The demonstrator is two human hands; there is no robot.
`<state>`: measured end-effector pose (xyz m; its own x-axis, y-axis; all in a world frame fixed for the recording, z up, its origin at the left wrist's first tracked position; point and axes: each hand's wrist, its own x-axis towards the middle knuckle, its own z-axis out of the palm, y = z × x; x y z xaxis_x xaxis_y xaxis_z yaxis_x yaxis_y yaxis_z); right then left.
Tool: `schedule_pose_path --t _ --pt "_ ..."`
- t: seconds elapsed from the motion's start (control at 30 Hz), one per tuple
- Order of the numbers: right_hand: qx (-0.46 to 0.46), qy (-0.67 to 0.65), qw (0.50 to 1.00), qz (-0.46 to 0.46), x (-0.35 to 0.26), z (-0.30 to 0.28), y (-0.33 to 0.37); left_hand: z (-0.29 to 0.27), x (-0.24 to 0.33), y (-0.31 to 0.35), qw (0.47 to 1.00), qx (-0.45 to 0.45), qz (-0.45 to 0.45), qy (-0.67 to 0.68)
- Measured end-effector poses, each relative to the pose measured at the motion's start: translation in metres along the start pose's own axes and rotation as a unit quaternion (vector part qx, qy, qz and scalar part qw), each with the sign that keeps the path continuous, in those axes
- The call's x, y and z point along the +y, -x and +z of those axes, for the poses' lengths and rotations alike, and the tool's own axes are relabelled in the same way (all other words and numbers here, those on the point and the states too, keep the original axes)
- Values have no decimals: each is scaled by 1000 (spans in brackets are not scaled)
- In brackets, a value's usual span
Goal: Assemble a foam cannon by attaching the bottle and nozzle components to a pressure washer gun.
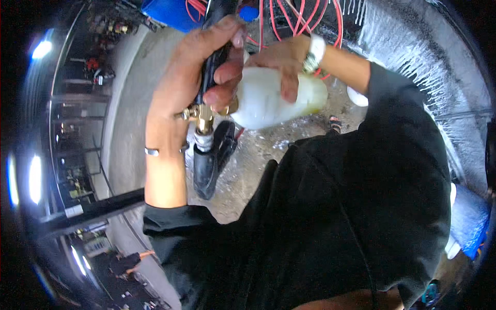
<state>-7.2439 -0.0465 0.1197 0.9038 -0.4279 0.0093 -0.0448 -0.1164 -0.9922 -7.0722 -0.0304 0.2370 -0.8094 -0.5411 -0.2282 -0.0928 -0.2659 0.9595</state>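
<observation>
Black shirt (336, 217) nearest the lens in the head view, filling the lower right, sleeves running up to both forearms. White bottle (274, 101) held up over the wet floor (248, 191), above its middle, not resting on it. Bottle's long axis lies mostly sideways, neck pointing left, base pointing right and slightly up. Neck end meets a brass fitting (205, 120). Black tube (208, 70) runs up from the fitting, leaning a little right, cut off by the top edge. Below the fitting: silver collar (203, 142), then black nozzle (205, 170) pointing toward the person; the dark shape beside it is hard to make out.

Left hand (186, 67) curled closed around the black tube just above the fitting, thumb toward the top. Right hand (284, 58) half open, fingers spread over the bottle's far and upper side, blurred; hold looks firm, its thumb can't be picked out. So the bottle sits right of the left hand and under the right hand, with the fitting below the left fingers. Yellowish patch near the bottle's base; contents unclear.

Red hoses (297, 15) by the floor's far edge, partly behind the right forearm. Grey surface with white streaks (418, 57) at the floor's right edge. Blue sheet (469, 219) lower on that side, cut off by the dark rim. Co-worker (124, 263) at lower left, small and dim.
</observation>
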Motion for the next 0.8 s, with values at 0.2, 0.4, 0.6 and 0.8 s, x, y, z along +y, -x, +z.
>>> schedule_pose_path --t 0.2,0.4,0.6,0.8 --pt "496 432 738 -150 11 55 10 -8 6 -18 996 63 55 29" --pt "549 490 671 -95 -10 61 41 4 18 -44 997 41 63 23" --pt "36 23 997 -57 -15 -7 59 21 17 -32 997 -53 -25 -54" --pt "252 144 940 -177 12 45 37 16 14 -15 997 -32 -30 -67"
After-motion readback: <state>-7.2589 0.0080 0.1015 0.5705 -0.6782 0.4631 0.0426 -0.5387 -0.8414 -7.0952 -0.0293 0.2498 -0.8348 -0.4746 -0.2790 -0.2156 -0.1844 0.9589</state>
